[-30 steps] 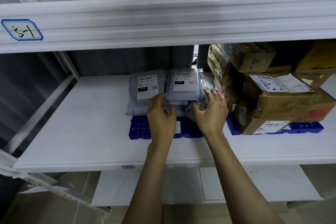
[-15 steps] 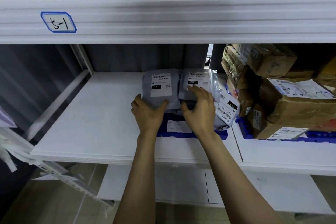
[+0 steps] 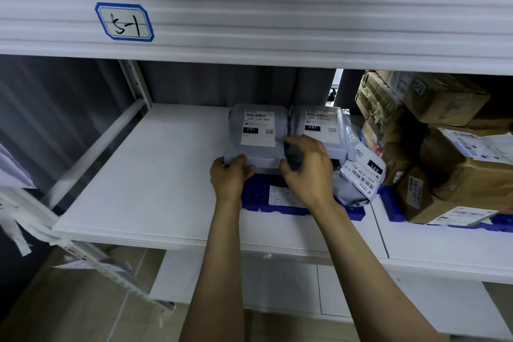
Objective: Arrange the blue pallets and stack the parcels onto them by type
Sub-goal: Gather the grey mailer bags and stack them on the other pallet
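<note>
Grey poly-bag parcels with white labels sit on a blue pallet [image 3: 277,207] on the white shelf. My left hand [image 3: 229,179] pinches the lower left corner of the left grey parcel [image 3: 256,136]. Between this parcel and the right grey parcel [image 3: 322,128], my right hand [image 3: 308,168] grips the bag's right edge with curled fingers. A third grey parcel [image 3: 361,175] leans at the pallet's right end. Brown cardboard parcels [image 3: 455,164] are piled on a second blue pallet [image 3: 502,223] at the right.
The white shelf board [image 3: 144,175] stretches bare to the left of the pallet up to a metal upright [image 3: 136,83]. A shelf beam above carries a blue-edged tag [image 3: 125,22]. A lower white shelf [image 3: 277,286] lies under my arms.
The view has shifted leftward. My left hand slid to the left parcel's lower left corner. My right hand dropped from the right parcel's label into the gap between the two grey parcels.
</note>
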The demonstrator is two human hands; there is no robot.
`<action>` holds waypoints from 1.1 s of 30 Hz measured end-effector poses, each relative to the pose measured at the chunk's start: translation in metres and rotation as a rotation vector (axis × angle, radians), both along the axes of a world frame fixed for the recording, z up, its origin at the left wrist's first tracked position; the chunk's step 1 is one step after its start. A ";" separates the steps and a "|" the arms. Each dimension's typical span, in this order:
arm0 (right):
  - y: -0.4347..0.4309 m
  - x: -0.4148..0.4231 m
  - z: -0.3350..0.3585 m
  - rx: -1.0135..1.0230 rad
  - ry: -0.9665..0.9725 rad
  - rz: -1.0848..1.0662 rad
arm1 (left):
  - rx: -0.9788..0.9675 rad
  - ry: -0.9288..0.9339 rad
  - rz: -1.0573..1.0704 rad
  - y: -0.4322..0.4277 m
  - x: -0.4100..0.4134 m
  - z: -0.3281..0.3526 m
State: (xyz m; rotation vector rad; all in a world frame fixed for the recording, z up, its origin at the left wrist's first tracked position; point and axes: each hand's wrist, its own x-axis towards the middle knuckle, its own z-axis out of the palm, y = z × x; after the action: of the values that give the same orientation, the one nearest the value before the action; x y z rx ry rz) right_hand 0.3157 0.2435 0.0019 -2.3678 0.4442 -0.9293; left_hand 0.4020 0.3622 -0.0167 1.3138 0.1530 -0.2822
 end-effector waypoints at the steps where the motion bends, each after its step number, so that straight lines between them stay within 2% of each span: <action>1: 0.001 0.002 0.000 -0.017 0.006 0.014 | -0.010 -0.001 0.017 0.004 0.002 0.002; 7: 0.012 0.030 -0.001 -0.278 0.091 0.135 | -0.091 -0.061 0.040 0.021 0.008 0.017; 11: 0.015 0.051 -0.003 -0.426 0.121 0.100 | -0.066 -0.132 -0.011 0.017 0.005 0.026; 14: 0.009 0.055 -0.005 -0.463 0.054 0.047 | -0.034 -0.214 -0.044 0.011 0.004 0.026; 18: 0.001 0.051 -0.003 -0.386 -0.041 -0.010 | 0.012 -0.295 -0.058 0.014 0.012 0.017; 23: -0.016 0.046 0.006 -0.171 -0.090 -0.039 | 0.254 -0.329 -0.074 0.012 0.030 -0.014; 28: -0.022 0.047 0.008 -0.004 -0.189 -0.077 | 0.425 -0.382 -0.121 -0.009 0.050 -0.014; 33: -0.025 0.049 0.004 0.094 -0.239 -0.096 | 0.616 -0.307 -0.219 -0.026 0.066 -0.008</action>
State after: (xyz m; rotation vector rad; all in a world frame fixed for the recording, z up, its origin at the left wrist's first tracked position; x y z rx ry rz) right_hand 0.3650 0.2189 0.0058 -2.1342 0.4982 -1.1919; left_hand 0.4684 0.3365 -0.0248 1.9724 -0.1821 -0.2203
